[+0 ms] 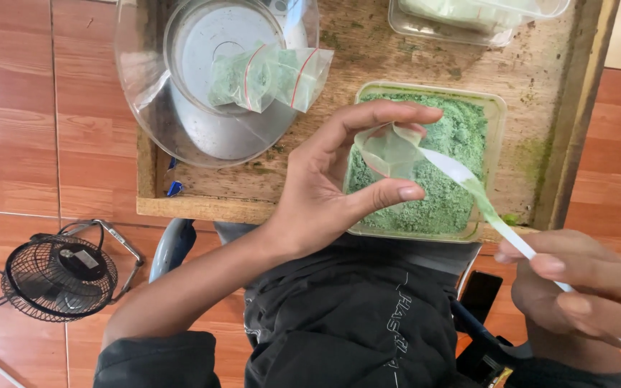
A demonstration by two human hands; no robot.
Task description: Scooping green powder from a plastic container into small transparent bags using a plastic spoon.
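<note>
The left hand (325, 194) pinches a small clear plastic bag (386, 151), its fingers (389, 192) spreading the mouth open over the tub of green powder (461, 129), so spills fall back in. The right hand (583, 287) grips a white plastic spoon (468, 183), its tip at the bag's mouth. Beyond the fingers, filled zip bags (267, 75) rest on a scale pan (231, 129) on the wooden surface (368, 43).

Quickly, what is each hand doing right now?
Left hand: grip shut on a small clear bag, held open.
Right hand: grip shut on a white spoon.
</note>
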